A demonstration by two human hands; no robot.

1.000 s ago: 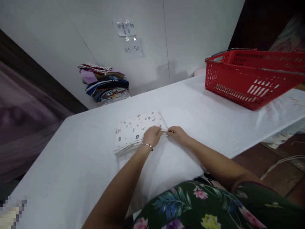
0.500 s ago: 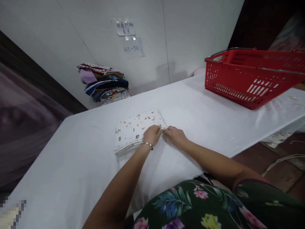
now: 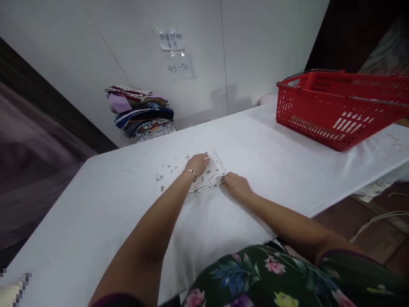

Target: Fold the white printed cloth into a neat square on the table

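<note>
A folded white cloth (image 3: 172, 170) with small dark prints lies on the white table (image 3: 96, 221). My left hand (image 3: 198, 163), with a bracelet at the wrist, rests flat on top of the cloth, fingers spread. My right hand (image 3: 235, 186) sits at the cloth's near right corner, its fingertips touching the folded edge. Whether it pinches the edge is hard to tell.
A stack of folded coloured clothes (image 3: 140, 113) stands at the back left against the wall. A red plastic basket (image 3: 338, 106) with metal handles sits at the back right. Two paper notes (image 3: 175, 53) hang on the wall. The table's edge drops to a floor on the right.
My left hand has moved from the cloth's near right corner up onto its top. My right hand has stayed at the corner.
</note>
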